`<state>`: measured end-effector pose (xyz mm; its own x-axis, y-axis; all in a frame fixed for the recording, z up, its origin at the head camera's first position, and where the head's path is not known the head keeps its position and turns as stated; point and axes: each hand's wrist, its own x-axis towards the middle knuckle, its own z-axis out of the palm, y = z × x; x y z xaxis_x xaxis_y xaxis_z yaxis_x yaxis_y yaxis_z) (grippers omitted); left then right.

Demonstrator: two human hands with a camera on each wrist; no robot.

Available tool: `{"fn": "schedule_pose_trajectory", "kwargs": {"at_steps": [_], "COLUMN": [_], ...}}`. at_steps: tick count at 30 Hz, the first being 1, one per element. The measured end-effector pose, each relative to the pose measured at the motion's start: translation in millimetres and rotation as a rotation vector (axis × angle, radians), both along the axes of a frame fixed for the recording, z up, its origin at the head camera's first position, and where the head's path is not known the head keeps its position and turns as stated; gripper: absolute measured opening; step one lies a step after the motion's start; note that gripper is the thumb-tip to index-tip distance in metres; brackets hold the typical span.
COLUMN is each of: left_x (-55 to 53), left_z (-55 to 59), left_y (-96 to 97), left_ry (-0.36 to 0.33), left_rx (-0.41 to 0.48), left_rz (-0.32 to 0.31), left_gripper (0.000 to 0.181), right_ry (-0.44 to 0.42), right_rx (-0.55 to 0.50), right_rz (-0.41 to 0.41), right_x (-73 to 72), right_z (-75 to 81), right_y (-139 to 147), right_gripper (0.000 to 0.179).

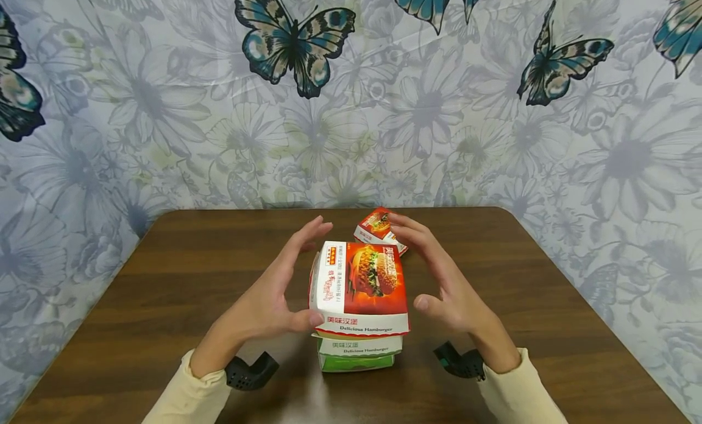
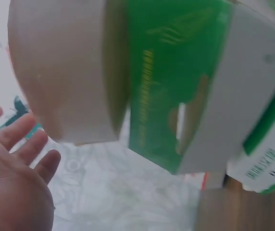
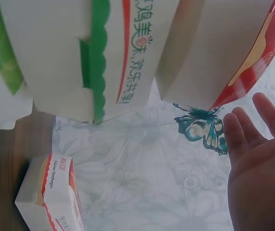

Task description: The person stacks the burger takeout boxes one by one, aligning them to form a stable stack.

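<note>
A stack of paperboard hamburger boxes stands on the table. Its top box (image 1: 375,284) is red and white with a burger picture. Below it sits a green-and-white box (image 2: 176,86), and another green-and-white one (image 2: 267,163) is lowest. My left hand (image 1: 269,302) hovers at the stack's left side, fingers loosely bent; in the head view its thumb overlaps the top box's front corner, and contact cannot be told. On the other side, my right hand (image 1: 452,290) is held apart from the top box, fingers spread and relaxed. Neither palm grips anything.
Behind the stack lies a separate red-and-white hamburger box (image 1: 375,224), partly covered in the head view by the stack and right fingers. The brown wooden table (image 1: 219,253) ends at a wall cloth (image 1: 428,107) with flowers and butterflies.
</note>
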<state>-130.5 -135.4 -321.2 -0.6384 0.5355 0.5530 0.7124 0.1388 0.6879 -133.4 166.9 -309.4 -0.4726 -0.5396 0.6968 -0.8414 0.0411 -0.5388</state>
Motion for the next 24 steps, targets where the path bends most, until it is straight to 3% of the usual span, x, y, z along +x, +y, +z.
{"fn": "schedule_pose_trajectory", "kwargs": {"at_steps": [10, 14, 19, 24], "left_x": [-2.6, -3.1, -6.6, -8.5], "left_z": [17.1, 16.0, 11.8, 7.1], "left_y": [11.6, 14.4, 16.1, 15.0], "left_ry": [-0.087, -0.123, -0.123, -0.136], "left_rx": [-0.071, -0.085, -0.092, -0.094], "left_rz": [-0.051, -0.064, -0.075, -0.078], "left_gripper": [0.108, 0.111, 0.108, 0.107], "right_ry": [-0.032, -0.034, -0.075, -0.180], "right_rx": [0.006, 0.000, -0.028, -0.078], "right_rz": [-0.018, -0.008, -0.051, -0.138], "right_x": [-5.4, -10.5, -23.0, -38.3], "right_z": [3.1, 2.4, 1.9, -0.5], "right_y": [-11.0, -13.2, -12.9, -12.3], "right_gripper": [0.088, 0.086, 0.090, 0.069]}}
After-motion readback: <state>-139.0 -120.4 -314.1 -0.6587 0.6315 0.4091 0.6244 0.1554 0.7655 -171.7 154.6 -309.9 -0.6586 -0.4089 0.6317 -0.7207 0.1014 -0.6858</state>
